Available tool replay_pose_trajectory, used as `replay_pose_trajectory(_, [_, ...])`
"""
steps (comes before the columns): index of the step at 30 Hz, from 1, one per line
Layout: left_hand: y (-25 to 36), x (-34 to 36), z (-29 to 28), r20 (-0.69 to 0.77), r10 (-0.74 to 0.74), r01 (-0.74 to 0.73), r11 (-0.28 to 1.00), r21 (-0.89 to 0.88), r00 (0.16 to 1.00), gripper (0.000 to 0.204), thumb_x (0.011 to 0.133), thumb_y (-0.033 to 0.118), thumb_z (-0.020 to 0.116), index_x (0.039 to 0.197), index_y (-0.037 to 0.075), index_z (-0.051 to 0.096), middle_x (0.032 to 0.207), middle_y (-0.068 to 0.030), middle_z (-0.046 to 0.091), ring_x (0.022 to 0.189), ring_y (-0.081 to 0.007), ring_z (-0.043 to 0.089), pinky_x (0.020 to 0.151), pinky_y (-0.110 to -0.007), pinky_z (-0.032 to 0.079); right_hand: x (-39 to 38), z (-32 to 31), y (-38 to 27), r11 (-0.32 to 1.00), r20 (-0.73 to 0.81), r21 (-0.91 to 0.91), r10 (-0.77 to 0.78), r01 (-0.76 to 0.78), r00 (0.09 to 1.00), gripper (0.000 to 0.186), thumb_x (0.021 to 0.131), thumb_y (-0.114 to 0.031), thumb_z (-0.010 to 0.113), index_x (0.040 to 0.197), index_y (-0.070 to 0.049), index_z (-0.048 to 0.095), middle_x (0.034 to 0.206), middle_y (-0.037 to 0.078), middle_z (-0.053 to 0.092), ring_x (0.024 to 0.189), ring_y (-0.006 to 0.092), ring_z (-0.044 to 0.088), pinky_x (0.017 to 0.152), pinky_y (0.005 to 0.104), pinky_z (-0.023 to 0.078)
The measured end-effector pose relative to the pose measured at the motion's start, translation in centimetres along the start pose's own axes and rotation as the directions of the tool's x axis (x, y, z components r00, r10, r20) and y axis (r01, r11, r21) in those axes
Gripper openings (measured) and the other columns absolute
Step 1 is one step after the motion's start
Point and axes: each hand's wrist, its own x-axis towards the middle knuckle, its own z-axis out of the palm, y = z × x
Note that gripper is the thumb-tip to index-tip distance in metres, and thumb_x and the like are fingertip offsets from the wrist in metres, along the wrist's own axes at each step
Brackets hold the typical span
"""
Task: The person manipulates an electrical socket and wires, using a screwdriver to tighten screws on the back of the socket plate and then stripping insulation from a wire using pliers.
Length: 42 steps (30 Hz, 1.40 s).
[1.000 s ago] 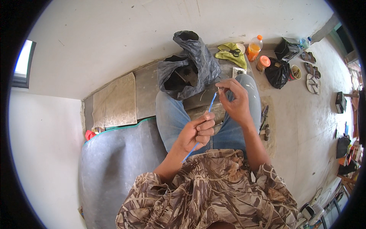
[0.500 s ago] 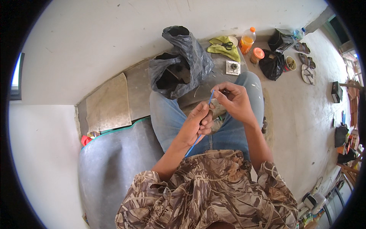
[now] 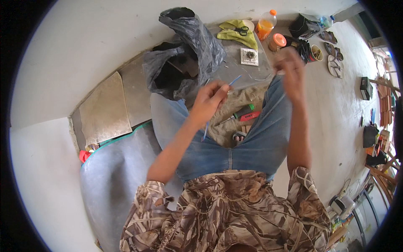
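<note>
My left hand (image 3: 212, 96) is closed on a thin blue wire (image 3: 236, 80), one end poking up past the thumb, the other hanging below. My right hand (image 3: 289, 71) is raised over my right knee, its fingers smeared by motion; anything held in it is indistinct. Between my legs, on a sandy-coloured cloth (image 3: 224, 136), lie a green-and-black screwdriver (image 3: 242, 111) and a red-handled tool (image 3: 248, 116). A white square socket plate (image 3: 249, 56) rests on the grey ledge (image 3: 263, 63), near some thin offcuts.
A black plastic bag (image 3: 184, 54) lies ahead. Scissors (image 3: 241, 31) on a yellow cloth (image 3: 228, 35), an orange drink bottle (image 3: 265, 26), a lidded jar (image 3: 277, 42), a small bucket (image 3: 316, 53) and sandals (image 3: 335, 63) are beyond. A grey mat (image 3: 113, 176) is at my left.
My right hand has moved away from the wire, up and to the right. My left hand still grips the wire, now further left and higher, uncovering the tools between my legs.
</note>
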Motion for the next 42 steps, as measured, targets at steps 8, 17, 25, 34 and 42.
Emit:
replay_pose_trajectory(8, [-10.7, 13.4, -0.5, 0.124, 0.349, -0.313, 0.562, 0.765, 0.929, 0.019, 0.089, 0.017, 0.059, 0.097, 0.002, 0.068, 0.087, -0.0206, 0.063, 0.088, -0.039, 0.062, 0.079, -0.047, 0.047, -4.9, -10.6, 10.6, 0.698, 0.123, 0.33, 0.635, -0.636, 0.762, 0.051, 0.097, -0.032, 0.056, 0.139, -0.003, 0.049, 0.131, 0.013, 0.059, 0.12, 0.0255, 0.056, 0.105, 0.0354, 0.04])
replay_pose_trajectory(17, [-15.6, 19.2, 0.5, 0.124, 0.517, -0.411, 0.49, 0.769, 0.847, 0.015, 0.085, 0.013, 0.058, 0.094, 0.004, 0.068, 0.09, -0.0202, 0.064, 0.093, -0.0382, 0.061, 0.082, -0.046, 0.048, -25.2, -9.8, 10.4, 0.127, 0.274, 0.588, 0.898, -0.799, 0.345, 0.052, 0.094, -0.028, 0.061, 0.138, -0.001, 0.051, 0.135, 0.015, 0.056, 0.12, 0.0267, 0.055, 0.107, 0.0374, 0.04])
replay_pose_trajectory(25, [-16.4, 18.2, 3.9, 0.23, 0.359, -0.413, 0.605, 0.681, 0.904, 0.017, 0.087, 0.019, 0.06, 0.095, 0.006, 0.068, 0.093, -0.0174, 0.067, 0.09, -0.0387, 0.064, 0.08, -0.048, 0.049, -32.4, -9.8, 11.4, 0.162, 0.267, 0.316, 0.93, -0.935, 0.251, 0.051, 0.094, -0.027, 0.061, 0.137, -0.001, 0.052, 0.135, 0.015, 0.057, 0.12, 0.0265, 0.056, 0.106, 0.0377, 0.04])
replay_pose_trajectory(34, [-21.6, 18.0, 10.5, 0.157, 0.159, -0.216, 0.482, 0.849, 0.975, 0.016, 0.085, 0.021, 0.061, 0.087, 0.006, 0.066, 0.088, -0.0172, 0.068, 0.085, -0.0383, 0.065, 0.075, -0.05, 0.051, -33.5, -12.1, 12.3, 0.23, 0.249, 0.185, 0.929, -0.955, 0.272, 0.05, 0.093, -0.026, 0.062, 0.136, -0.001, 0.053, 0.135, 0.015, 0.057, 0.12, 0.0263, 0.056, 0.106, 0.038, 0.04])
replay_pose_trajectory(42, [-20.9, 17.3, 9.1, 0.258, 0.159, -0.299, 0.635, 0.712, 0.953, 0.017, 0.083, 0.023, 0.064, 0.089, 0.007, 0.067, 0.085, -0.0159, 0.069, 0.085, -0.037, 0.066, 0.074, -0.047, 0.051, -33.9, -13.9, 13.4, 0.287, 0.242, 0.155, 0.917, -0.945, 0.318, 0.05, 0.092, -0.025, 0.063, 0.135, -0.001, 0.054, 0.134, 0.015, 0.057, 0.119, 0.026, 0.056, 0.106, 0.0383, 0.04])
